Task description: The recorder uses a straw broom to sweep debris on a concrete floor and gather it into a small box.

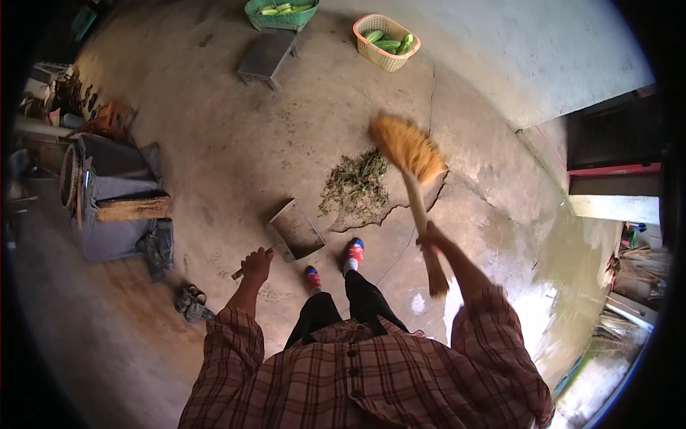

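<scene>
My right hand (433,239) grips the pale handle of a straw broom (410,147), which is blurred by motion. Its bristle head points away from me, over the right side of a pile of dry plant debris (356,182) on the concrete floor. In my left hand (257,265) is the handle of a dustpan (297,230), whose pan is on or just above the floor, left of my feet. The pan looks to have no heap in it. Between the dustpan and the broom lies the debris, beside a jagged crack.
Ahead stand a low bench (267,56), a green basket (284,20) of pale vegetables and a plastic basket (387,45) of green gourds or cucumbers. A cloth-draped object (120,177) with a wooden plank (134,208) is at left, near shoes (192,303). Wet floor (522,295) shines at right.
</scene>
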`<state>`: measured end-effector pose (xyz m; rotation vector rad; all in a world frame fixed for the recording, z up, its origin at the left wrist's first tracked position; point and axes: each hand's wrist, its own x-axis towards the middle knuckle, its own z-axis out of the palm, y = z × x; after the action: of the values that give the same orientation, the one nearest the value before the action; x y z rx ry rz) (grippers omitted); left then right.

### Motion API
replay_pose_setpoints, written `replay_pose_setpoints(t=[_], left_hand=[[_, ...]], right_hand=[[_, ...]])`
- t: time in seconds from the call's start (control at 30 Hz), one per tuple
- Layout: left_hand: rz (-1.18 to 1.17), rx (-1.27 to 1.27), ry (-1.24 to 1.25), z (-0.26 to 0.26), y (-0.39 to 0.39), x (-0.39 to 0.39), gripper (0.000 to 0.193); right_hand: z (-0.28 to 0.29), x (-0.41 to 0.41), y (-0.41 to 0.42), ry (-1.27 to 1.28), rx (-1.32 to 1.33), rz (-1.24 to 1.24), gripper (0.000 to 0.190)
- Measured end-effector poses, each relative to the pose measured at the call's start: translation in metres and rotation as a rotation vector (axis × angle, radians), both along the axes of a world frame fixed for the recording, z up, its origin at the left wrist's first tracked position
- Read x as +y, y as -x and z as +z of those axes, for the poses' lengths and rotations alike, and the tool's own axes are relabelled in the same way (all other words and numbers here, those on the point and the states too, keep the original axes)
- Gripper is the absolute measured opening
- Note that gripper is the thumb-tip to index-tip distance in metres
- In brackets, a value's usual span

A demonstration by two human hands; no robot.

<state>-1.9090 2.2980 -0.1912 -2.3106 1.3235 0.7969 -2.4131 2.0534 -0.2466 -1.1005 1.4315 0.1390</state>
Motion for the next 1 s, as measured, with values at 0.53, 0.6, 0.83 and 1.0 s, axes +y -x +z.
replay_pose_setpoints(t=[0.53,0.6,0.83,1.0], left_hand=[[0.051,-0.130,0.100,0.000,0.005,-0.001,0.033],[0.061,-0.157,0.090,-0.001,0.004,0.003,0.032],[0.024,-0.207,0.092,-0.010,0.001,0.005,0.030],[0.012,-0.195,0.113,-0.001,0.006,-0.010,0.032]], right_hand=[[0.203,-0.089,0.036,0.039,-0.127,-0.199,0.080],[0.177,-0.149,-0.001,0.167,-0.057,-0.159,0.052],[0.065,-0.300,-0.092,-0.028,-0.070,-0.208,0.024],[-0.017,-0.231,-0.104,0.044,-0.037,0.031,0.040]])
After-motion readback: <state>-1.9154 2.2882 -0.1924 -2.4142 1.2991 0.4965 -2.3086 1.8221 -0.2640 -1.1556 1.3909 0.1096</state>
